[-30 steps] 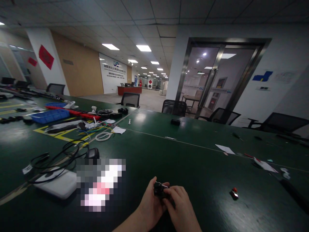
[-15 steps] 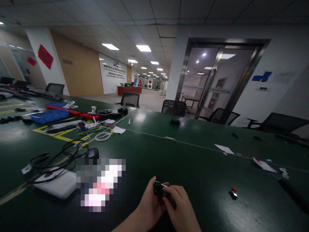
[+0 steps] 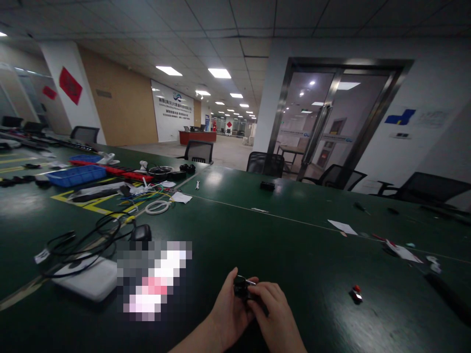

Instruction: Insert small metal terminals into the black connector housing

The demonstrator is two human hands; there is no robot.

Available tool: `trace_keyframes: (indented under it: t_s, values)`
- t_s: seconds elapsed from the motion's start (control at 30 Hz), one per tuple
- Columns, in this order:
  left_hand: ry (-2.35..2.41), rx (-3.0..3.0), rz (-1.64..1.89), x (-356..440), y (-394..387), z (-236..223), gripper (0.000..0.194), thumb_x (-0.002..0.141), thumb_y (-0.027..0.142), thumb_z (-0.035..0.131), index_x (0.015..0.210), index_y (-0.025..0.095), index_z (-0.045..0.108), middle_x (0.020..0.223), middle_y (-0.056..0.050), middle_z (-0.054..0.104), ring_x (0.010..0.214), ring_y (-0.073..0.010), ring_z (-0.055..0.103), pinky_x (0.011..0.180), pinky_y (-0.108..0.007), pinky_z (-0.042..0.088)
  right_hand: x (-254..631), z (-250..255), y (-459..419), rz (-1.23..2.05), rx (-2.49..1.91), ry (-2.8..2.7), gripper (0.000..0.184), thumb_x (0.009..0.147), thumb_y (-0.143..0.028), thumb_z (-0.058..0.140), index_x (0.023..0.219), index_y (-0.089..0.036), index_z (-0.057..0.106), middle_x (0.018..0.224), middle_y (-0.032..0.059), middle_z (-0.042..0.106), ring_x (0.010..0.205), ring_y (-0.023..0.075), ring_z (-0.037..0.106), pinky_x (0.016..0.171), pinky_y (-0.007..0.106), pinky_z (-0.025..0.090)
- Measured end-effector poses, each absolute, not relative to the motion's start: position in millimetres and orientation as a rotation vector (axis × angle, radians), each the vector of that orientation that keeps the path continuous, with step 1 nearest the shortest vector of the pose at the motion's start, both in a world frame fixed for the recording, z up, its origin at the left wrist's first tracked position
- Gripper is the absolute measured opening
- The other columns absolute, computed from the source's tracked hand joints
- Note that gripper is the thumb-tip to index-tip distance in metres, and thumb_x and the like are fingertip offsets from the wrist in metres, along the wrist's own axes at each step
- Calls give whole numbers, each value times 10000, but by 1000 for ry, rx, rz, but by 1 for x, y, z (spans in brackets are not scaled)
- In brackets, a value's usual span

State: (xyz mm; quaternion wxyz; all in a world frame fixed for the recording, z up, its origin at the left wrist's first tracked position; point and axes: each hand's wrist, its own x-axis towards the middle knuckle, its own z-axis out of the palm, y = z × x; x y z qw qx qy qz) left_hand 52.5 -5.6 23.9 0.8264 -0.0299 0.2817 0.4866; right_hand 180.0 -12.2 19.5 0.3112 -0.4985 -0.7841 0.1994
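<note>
Low in the middle of the head view, my left hand is closed around a small black part, its thumb along the part's left side. A thin shiny metal rod crosses the top of the part. My right hand comes in from the right, its fingertips pinched near the end of the rod and against the part. Whether the right fingers grip the rod or the black part is too small to tell. Both hands are just above the green table.
To the left lie a white box, a black cable and a blurred-out bright patch. Farther back are a blue tray, coiled white tubing and a small wrench. A small red-and-silver object sits on the right.
The hands keep the same hold, with only slight shifts of the fingers and the black part. The things on the table stay where they were.
</note>
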Motion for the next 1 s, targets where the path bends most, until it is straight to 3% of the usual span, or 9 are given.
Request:
trace_keyframes:
  t_s: [1.0]
  values:
    - [524,-100,1001,51,-8,31,447,858,477,476,844,50,605,692,-112,650,612,-187,632,569,-240,498,180,21,-10,629,-1270,-1972,217,765,-208,589,949,-297,660,991,29,642,978,211,557,853,356,463]
